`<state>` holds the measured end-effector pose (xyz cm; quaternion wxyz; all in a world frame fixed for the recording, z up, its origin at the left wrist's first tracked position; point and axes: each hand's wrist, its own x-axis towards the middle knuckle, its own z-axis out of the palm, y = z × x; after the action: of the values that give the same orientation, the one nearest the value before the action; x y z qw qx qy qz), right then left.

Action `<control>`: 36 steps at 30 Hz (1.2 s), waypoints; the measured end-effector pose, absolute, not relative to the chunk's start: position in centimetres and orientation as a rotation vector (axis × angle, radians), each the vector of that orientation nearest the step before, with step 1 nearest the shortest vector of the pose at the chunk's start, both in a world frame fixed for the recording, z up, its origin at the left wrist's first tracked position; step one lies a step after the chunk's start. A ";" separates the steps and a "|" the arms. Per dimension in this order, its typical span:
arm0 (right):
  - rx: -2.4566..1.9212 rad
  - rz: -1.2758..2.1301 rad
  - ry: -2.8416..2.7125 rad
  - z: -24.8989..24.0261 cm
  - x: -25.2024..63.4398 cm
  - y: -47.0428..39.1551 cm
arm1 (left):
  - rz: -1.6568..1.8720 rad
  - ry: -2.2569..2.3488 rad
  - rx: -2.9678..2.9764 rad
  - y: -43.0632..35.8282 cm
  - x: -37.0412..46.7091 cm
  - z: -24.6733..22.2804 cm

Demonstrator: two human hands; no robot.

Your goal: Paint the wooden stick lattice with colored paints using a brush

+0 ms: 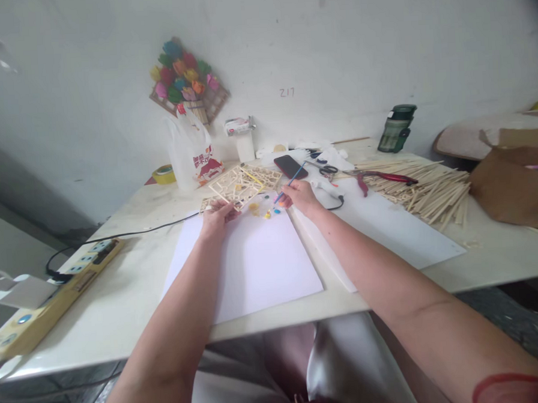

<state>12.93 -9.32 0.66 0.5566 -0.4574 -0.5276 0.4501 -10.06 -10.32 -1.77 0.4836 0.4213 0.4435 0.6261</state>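
Observation:
My right hand is closed around a thin paintbrush with a blue handle, its lower end over a clear palette. Dabs of yellow, blue and orange paint show on the palette. To its left, my left hand has its fingers closed at the near edge of a pale wooden stick lattice; what they pinch is too small to make out. Under the hands lies a white sheet.
A phone, scissors, a white glue gun and red-handled pliers lie beyond my right hand. Loose wooden sticks pile at right. A power strip lines the left edge; a green bottle stands at back.

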 end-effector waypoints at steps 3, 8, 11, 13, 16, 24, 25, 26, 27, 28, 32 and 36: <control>-1.093 1.066 -1.264 0.6 12.8 -9.3 | 1.523 1.082 1.037 -10.2 -10.1 -1.8; -1.102 1.075 -1.289 0.7 12.5 -9.6 | 1.533 1.077 1.040 -10.3 -10.1 -1.9; -1.087 1.082 -1.266 0.8 12.5 -9.8 | 1.537 1.069 1.041 -10.3 -10.1 -2.0; -1.063 1.094 -1.218 0.9 12.6 -9.8 | 1.534 1.067 1.057 -10.3 -10.1 -2.0; -1.033 1.115 -1.100 1.1 12.8 -9.7 | 1.508 1.071 1.099 -10.2 -10.1 -2.1; -0.971 1.169 -0.910 0.7 13.4 -9.0 | 1.477 1.135 1.163 -9.9 -10.2 -2.5; -0.974 1.171 -0.906 0.7 13.4 -9.0 | 1.473 1.133 1.167 -9.8 -10.3 -2.5; -0.978 1.174 -0.905 0.7 13.4 -9.1 | 1.468 1.133 1.170 -9.8 -10.3 -2.5; -0.983 1.177 -0.903 0.8 13.3 -9.1 | 1.464 1.135 1.170 -9.8 -10.3 -2.5; -0.987 1.178 -0.902 0.9 13.3 -9.2 | 1.461 1.136 1.169 -9.8 -10.3 -2.5; -0.999 1.186 -0.903 1.1 13.2 -9.5 | 1.457 1.121 1.176 -10.0 -10.2 -2.4; -1.001 1.182 -0.911 1.0 13.2 -9.4 | 1.451 1.104 1.188 -10.1 -10.2 -2.4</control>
<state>13.17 -9.41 1.03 0.6228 -0.4360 -0.3967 0.5144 -10.15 -10.05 -2.37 0.4641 0.4836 0.4495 0.5905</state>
